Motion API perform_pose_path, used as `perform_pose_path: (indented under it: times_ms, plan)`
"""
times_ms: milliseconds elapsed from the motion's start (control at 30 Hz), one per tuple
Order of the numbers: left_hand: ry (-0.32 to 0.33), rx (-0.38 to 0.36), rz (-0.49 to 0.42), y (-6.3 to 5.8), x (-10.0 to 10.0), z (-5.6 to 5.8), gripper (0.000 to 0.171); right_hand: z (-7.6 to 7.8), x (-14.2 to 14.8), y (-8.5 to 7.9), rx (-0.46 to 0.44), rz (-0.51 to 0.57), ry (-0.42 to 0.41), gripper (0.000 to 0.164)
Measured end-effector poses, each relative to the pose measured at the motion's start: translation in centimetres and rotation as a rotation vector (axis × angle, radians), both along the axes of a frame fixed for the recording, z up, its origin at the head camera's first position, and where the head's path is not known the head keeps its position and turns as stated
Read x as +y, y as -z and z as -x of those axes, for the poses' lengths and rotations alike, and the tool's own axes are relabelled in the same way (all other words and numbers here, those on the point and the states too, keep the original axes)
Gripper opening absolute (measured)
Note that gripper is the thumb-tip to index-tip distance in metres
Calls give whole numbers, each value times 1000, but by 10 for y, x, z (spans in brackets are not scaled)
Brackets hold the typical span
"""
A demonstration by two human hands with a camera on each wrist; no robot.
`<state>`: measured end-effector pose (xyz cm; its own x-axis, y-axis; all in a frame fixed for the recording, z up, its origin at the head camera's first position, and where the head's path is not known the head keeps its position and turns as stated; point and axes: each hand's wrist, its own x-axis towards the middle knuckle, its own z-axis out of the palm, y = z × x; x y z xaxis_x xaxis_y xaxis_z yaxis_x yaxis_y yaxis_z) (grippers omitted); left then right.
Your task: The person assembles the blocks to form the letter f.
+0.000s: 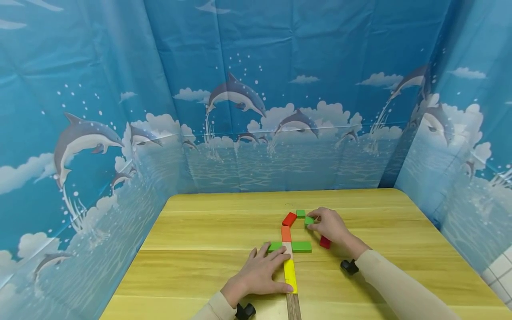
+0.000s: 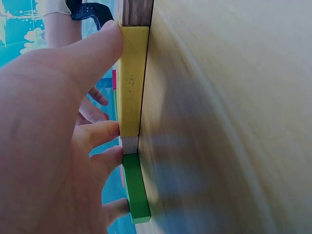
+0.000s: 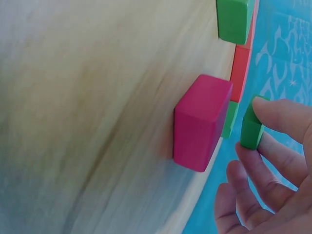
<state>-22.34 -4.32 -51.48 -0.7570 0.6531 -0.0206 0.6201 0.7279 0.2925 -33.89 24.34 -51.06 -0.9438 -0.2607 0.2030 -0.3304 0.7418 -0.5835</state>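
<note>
My right hand [image 1: 332,227] pinches a small green block [image 3: 252,127] between thumb and fingers, at the right end of a curve of blocks. Beside it in that curve lie another green block [image 1: 300,214], a red block [image 1: 290,219] and an orange block [image 1: 286,234]. My left hand [image 1: 258,273] lies spread over the row below. Its thumb touches the yellow block [image 1: 290,276]; other fingertips touch near the white block [image 1: 287,245] and the left green bar [image 1: 275,246]. A second green bar [image 1: 302,247] sticks out to the right.
A loose dark-red block [image 1: 325,242] lies just under my right wrist, looking magenta in the right wrist view. A brown wood-grain block [image 1: 294,306] continues the row toward me. The wooden table [image 1: 192,249] reaches back to a blue dolphin-print curtain [image 1: 256,169].
</note>
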Motion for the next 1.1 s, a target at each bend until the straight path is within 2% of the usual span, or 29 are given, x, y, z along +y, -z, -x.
perform_pose_path:
  times_ms: [367, 833, 1100]
  plan:
    - [-4, 4, -8, 4, 0, -1, 83, 12, 9, 5, 7, 2, 40, 38]
    - [-8, 4, -7, 3, 2, -4, 83, 27, 16, 3, 13, 2, 22, 38]
    - [-2, 14, 5, 7, 2, -4, 83, 34, 15, 5, -21, -11, 23, 38]
